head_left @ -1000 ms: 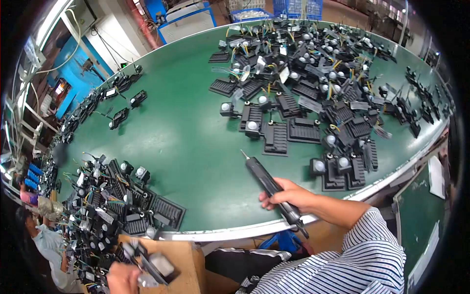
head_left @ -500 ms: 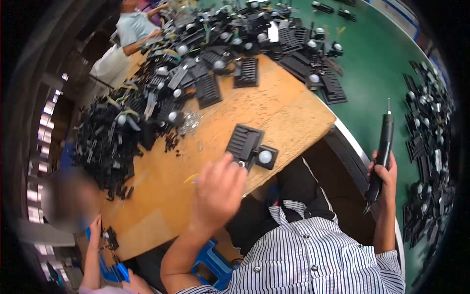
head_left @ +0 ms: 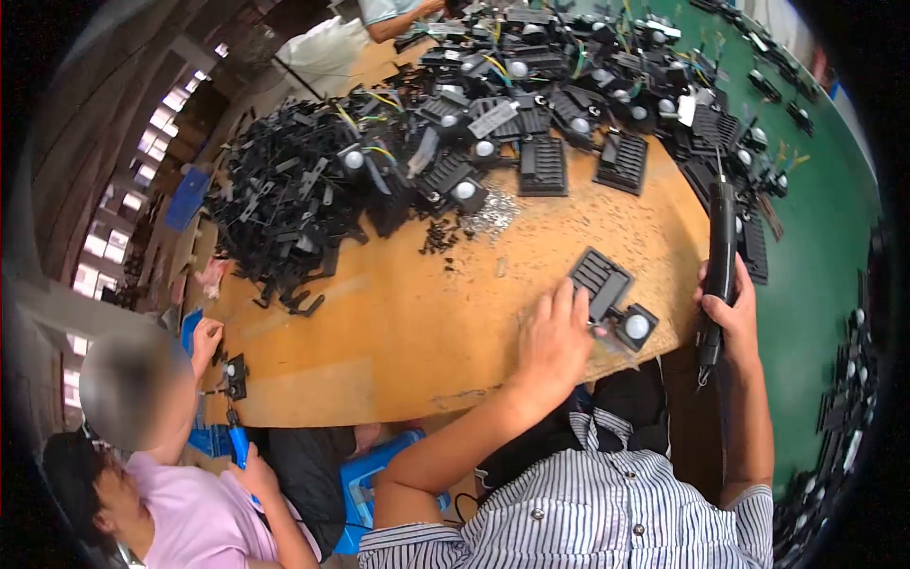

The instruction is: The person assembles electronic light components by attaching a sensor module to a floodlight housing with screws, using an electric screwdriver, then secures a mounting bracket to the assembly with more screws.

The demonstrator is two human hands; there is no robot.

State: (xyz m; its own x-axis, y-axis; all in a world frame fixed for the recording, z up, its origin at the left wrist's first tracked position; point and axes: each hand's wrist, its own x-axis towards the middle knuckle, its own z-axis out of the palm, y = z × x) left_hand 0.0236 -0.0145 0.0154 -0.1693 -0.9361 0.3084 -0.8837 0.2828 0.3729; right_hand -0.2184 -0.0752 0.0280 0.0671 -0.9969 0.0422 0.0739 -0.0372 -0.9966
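Note:
A black finned floodlight (head_left: pixel 602 283) with a white-domed motion sensor (head_left: pixel 636 327) lies on the wooden table in front of me. My left hand (head_left: pixel 557 337) rests at its left edge, fingers on the housing and thumb close to the joint with the sensor. Upright in my right hand (head_left: pixel 733 308) is a black electric screwdriver (head_left: pixel 721 228), its bit pointing away from me. The screwdriver is off to the right of the floodlight, not touching it. Small screws (head_left: pixel 495 211) and little black parts (head_left: pixel 441 237) lie in piles beyond my left hand.
Black brackets (head_left: pixel 284 194) are heaped at the far left, and many sensor floodlights (head_left: pixel 542 166) crowd the back. On the right runs a green surface (head_left: pixel 815 247) with more lights. At the lower left, a co-worker (head_left: pixel 204 503) holds a blue screwdriver (head_left: pixel 238 441) beside a blue stool (head_left: pixel 365 484).
My view has swung left, so the table sits further right. My left hand has settled against the floodlight's edge. The screwdriver stays in my right hand, now nearer the floodlight.

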